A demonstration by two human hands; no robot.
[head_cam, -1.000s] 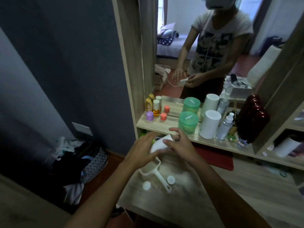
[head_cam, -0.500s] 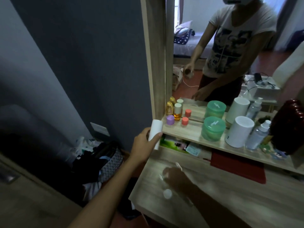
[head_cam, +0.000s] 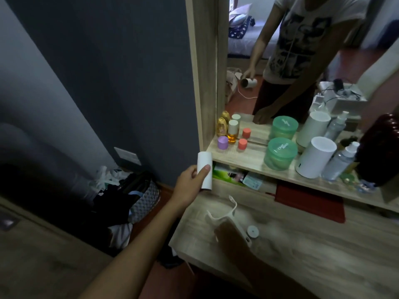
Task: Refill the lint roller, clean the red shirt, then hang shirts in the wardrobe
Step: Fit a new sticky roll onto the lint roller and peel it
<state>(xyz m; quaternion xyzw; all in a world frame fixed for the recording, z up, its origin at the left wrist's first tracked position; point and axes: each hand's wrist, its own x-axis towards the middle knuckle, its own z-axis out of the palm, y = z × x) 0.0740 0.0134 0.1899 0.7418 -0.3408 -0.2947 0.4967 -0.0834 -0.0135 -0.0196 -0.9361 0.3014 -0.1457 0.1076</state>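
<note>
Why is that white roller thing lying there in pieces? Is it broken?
Not broken, it seems: the roller frame lies empty on the desk with a loose white cap beside it, and the left hand holds the white roll apart.

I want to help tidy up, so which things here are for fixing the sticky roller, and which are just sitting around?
For the job:
- white roll, gripped in the left hand
- lint roller frame on the desk, under the blurred right hand
- round white cap beside it

Just lying about:
- green tubs
- white canister
- purple cap
- spray bottle
- red mat
</note>
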